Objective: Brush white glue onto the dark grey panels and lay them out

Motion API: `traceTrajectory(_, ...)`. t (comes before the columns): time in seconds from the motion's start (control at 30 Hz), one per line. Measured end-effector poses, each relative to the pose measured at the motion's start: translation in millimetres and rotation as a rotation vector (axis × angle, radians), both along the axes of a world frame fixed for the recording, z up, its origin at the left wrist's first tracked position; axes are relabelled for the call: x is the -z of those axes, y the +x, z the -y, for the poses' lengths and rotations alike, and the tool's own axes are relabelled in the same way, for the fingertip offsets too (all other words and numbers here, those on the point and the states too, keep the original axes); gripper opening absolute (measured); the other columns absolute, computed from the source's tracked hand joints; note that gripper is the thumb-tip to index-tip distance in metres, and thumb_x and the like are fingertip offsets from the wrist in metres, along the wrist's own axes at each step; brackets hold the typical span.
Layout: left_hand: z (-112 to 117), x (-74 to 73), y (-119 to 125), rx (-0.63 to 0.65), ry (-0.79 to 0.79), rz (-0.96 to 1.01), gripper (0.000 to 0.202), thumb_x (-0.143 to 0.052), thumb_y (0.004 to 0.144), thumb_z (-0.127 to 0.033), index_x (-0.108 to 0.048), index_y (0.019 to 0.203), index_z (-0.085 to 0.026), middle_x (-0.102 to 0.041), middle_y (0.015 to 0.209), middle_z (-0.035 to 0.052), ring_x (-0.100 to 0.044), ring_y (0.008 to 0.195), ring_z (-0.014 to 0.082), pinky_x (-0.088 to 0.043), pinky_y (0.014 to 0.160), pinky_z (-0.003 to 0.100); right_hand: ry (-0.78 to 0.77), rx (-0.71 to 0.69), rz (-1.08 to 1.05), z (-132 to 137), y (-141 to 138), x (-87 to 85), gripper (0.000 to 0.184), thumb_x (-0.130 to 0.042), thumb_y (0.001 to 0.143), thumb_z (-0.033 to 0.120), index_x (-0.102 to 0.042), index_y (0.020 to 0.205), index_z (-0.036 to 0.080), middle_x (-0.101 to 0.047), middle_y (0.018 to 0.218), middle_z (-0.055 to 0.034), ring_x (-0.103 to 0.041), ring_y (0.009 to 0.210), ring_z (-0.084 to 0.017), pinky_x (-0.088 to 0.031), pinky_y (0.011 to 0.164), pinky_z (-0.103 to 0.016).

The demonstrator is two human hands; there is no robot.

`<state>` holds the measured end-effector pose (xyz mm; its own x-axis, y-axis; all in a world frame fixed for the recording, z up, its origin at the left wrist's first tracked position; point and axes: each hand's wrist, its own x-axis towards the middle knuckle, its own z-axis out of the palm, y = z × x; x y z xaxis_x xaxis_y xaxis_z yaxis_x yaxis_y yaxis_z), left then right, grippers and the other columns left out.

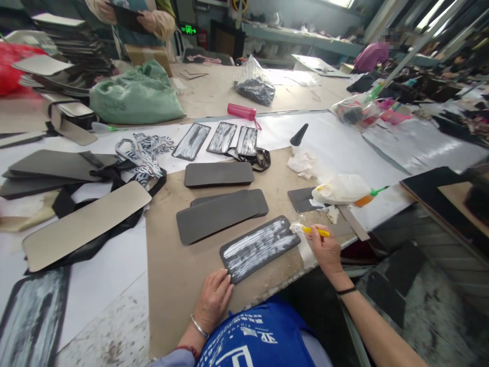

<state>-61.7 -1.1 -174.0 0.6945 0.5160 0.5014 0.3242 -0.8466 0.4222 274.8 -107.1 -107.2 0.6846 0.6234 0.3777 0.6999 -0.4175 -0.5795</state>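
Note:
A dark rectangular panel point(260, 248) with rounded corners lies in front of me, streaked with white paste that looks like glue. My left hand point(214, 296) rests its extended fingers on the panel's near left corner, gripping nothing. Pinched in my right hand point(324, 251) is a small brush point(314, 232) with a yellow handle. Its white-coated bristles are at the panel's far right corner. Beyond the panel lie plain grey panels point(217, 216) and another grey panel point(219, 174). A white plastic bottle point(340, 189) with an orange and green nozzle lies on its side to the right.
White-streaked pieces point(192, 141) lie farther back near a pink bottle point(241, 111). At left are a beige strip point(87, 224), a patterned cloth point(141, 153) and a green bag point(135, 97). Another person point(137, 23) stands across the table. The table's near edge point(275, 288) is close to my body.

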Motion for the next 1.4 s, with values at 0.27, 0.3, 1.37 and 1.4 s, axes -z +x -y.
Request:
traceTrajectory(0.27,9,-6.2,15,-0.185,-0.291,-0.113,0.011,-0.052,0.082,-0.027,-0.059,0.082,-0.018,-0.059,0.077,0.0060,-0.055,0.073,0.0193,-0.051,0.066,0.035,0.014,-0.392,0.092,-8,-59,-12.9,0.016,-0.040,0.094,0.022,-0.056,0.098,0.019,-0.060,0.088,-0.0074,-0.060,0.084,-0.019,-0.051,0.077,-0.034)
traceTrajectory(0.3,11,-5.6,18,-0.237,-0.361,-0.113,0.012,-0.052,0.081,-0.029,-0.059,0.081,-0.018,-0.059,0.075,0.0059,-0.055,0.072,0.0202,-0.051,0.066,0.036,0.027,-0.420,0.075,-8,-60,-16.3,0.015,-0.041,0.094,0.020,-0.055,0.100,0.020,-0.060,0.088,-0.0069,-0.060,0.085,-0.019,-0.051,0.077,-0.033)
traceTrajectory(1.37,-2,-24.9,49,-0.738,-1.428,0.215,0.037,-0.059,0.054,-0.048,-0.067,0.070,-0.015,-0.061,0.058,0.0007,-0.048,0.047,0.0114,-0.041,0.047,0.025,0.196,-0.532,-0.757,-60,-135,-15.6,0.024,-0.045,0.093,0.038,-0.058,0.092,0.018,-0.060,0.087,-0.0074,-0.063,0.065,-0.017,-0.058,0.061,-0.031)
traceTrajectory(1.4,-2,-24.3,49,-0.740,-1.422,0.213,0.036,-0.058,0.055,-0.046,-0.068,0.070,-0.015,-0.060,0.057,0.0003,-0.048,0.046,0.0112,-0.041,0.046,0.025,0.192,-0.493,-0.840,-66,-143,-10.7,0.029,-0.045,0.091,0.044,-0.057,0.090,0.018,-0.061,0.086,-0.0075,-0.063,0.062,-0.017,-0.058,0.059,-0.031)
